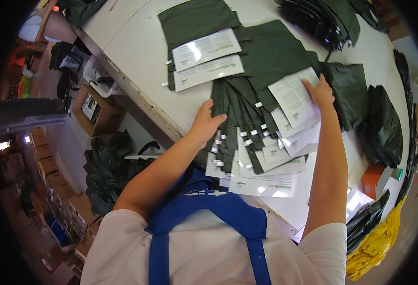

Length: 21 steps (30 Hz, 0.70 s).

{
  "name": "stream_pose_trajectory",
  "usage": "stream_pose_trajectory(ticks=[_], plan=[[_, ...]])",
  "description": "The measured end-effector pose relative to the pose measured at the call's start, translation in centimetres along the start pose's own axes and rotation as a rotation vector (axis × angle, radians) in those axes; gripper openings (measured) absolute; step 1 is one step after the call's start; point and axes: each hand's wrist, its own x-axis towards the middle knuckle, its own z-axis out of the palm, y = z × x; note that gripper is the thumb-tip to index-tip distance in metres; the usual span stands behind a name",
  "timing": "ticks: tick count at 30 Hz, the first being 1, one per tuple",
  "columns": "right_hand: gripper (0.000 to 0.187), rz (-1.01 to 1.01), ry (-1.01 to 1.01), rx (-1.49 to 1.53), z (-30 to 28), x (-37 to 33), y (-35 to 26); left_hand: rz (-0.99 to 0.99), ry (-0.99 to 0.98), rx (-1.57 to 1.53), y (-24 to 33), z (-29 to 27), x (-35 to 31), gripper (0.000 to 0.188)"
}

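Observation:
A fanned stack of dark green fabric pieces (230, 99) lies in front of me, with small white tags and printed white cards. My left hand (206, 124) rests at the stack's left edge, thumb and forefinger apart. My right hand (320, 93) lies at the right edge of the top printed card (295, 97), fingers spread, thumb over the card; part of the hand's underside is hidden. More printed cards (266, 184) stick out beneath the fabric. Farther off, two overlapping cards (208, 72) lie on another dark green piece (197, 21).
The white table (133, 42) has its edge running diagonally on my left. Black strips (313, 23) are heaped at the far right. A dark bag (382, 126), an orange box (374, 181) and yellow plastic (377, 242) are on the right. A cardboard box (97, 121) stands beyond the left edge.

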Motion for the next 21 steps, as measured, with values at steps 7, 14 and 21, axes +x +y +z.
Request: stream_pose_trajectory(ticks=[7, 14, 21], plan=[[0.097, 0.045, -0.119, -0.192, -1.8, -8.9, -0.8, 0.031, -0.082, 0.020, 1.3, 0.4, 3.1, 0.075], [0.098, 0.231, 0.122, 0.210, -0.6, -11.7, 3.8, 0.149, -0.043, 0.261, 0.6, -2.3, 4.5, 0.076], [0.093, 0.309, -0.217, 0.422, -1.4, -9.0, 3.4, -0.285, -0.344, -0.324, 4.4, -2.5, 6.0, 0.052]])
